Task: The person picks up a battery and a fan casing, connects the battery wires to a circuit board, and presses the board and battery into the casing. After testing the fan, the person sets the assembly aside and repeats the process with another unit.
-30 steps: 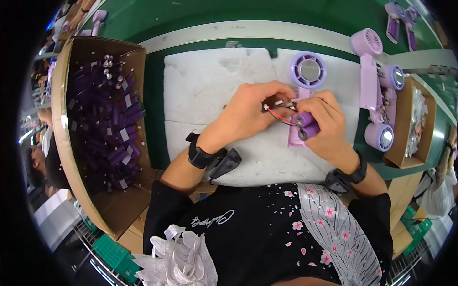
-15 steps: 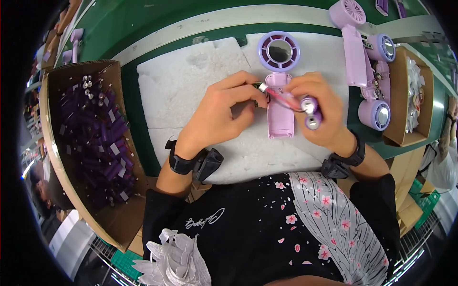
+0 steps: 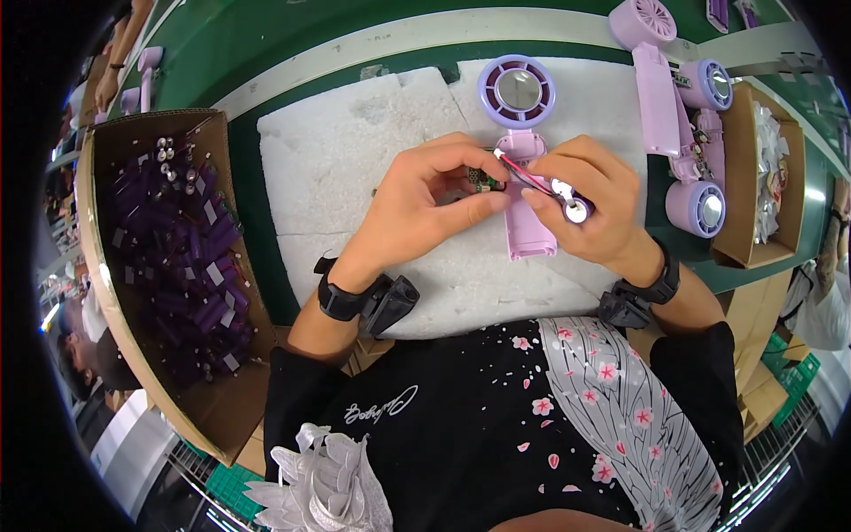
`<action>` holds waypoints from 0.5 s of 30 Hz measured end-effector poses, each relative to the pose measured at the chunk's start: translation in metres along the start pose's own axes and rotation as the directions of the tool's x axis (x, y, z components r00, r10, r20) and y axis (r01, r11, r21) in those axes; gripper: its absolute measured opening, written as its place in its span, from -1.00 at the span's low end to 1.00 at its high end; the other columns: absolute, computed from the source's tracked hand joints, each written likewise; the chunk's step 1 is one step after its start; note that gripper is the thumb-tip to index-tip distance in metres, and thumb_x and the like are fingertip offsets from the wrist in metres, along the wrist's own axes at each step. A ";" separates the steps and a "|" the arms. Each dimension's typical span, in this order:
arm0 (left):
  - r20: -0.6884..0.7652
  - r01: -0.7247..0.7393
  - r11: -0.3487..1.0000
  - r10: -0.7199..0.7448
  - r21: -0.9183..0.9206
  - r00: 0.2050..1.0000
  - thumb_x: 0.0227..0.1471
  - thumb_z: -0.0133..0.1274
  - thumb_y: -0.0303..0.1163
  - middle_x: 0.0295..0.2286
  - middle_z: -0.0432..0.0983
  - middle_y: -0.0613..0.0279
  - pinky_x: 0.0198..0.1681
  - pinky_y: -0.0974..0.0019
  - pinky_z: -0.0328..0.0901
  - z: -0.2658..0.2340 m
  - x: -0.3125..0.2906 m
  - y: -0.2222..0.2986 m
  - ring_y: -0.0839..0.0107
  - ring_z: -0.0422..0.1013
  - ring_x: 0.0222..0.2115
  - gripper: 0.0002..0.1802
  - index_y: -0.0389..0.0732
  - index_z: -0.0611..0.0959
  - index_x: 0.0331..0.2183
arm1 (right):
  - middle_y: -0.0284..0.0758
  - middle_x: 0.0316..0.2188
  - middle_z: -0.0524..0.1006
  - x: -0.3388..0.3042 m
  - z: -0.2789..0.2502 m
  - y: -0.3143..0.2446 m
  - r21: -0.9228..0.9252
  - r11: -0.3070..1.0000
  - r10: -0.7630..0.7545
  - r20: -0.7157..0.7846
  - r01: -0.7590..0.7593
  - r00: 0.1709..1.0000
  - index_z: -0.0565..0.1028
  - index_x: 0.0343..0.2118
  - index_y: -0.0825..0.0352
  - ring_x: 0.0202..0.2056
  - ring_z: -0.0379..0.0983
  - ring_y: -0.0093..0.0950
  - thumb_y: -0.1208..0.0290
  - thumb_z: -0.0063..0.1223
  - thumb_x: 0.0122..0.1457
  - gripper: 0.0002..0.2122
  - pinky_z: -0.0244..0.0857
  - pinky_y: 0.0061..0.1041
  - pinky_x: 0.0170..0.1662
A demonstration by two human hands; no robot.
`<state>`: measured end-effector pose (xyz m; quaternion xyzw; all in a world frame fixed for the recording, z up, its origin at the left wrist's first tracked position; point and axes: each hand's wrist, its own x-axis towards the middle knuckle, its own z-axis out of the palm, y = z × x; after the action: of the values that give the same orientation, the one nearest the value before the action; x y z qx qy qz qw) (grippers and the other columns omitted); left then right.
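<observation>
A small green circuit board (image 3: 484, 181) is pinched between the thumb and fingers of my left hand (image 3: 424, 199). My right hand (image 3: 601, 199) is closed on a battery pack (image 3: 576, 210) with silvery cell ends. Red and black wires (image 3: 525, 176) run from the pack to a white connector (image 3: 498, 153) close to my left fingertips; whether it is plugged into the board I cannot tell. Beneath both hands lies the open pink handle shell (image 3: 530, 235) of a handheld fan, partly covered by my fingers. Its round lilac fan head (image 3: 517, 91) points away from me.
White foam sheets (image 3: 328, 168) lie under the work. A cardboard box (image 3: 253, 417) of purple battery packs (image 3: 191, 266) stands at left. On the right are several pink fan parts (image 3: 656, 102) and a cardboard box (image 3: 740, 244) with white pieces (image 3: 769, 177).
The battery pack has tilted and dropped slightly in my right hand. My left fingers have shifted, so the green board shows more, and the white connector now sits a little further right.
</observation>
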<state>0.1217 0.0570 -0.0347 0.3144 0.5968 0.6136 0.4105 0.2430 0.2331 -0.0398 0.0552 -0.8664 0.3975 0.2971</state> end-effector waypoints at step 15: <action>-0.038 0.141 0.990 -0.142 -0.027 0.989 0.02 0.18 -0.48 -0.39 0.51 0.35 -0.39 0.59 0.26 0.003 -0.005 0.003 0.70 0.36 -0.44 -0.89 -0.32 0.64 -0.37 | -0.34 -0.51 0.44 -0.009 -0.007 -0.014 -0.159 0.987 0.036 0.119 -0.017 0.992 0.60 -0.45 0.31 -0.57 0.38 -0.43 0.56 0.31 -0.20 -0.82 0.22 -0.52 -0.55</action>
<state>0.1263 0.0543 -0.0311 0.2540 0.6183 0.5963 0.4446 0.2580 0.2273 -0.0319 0.0442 -0.9122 0.3277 0.2420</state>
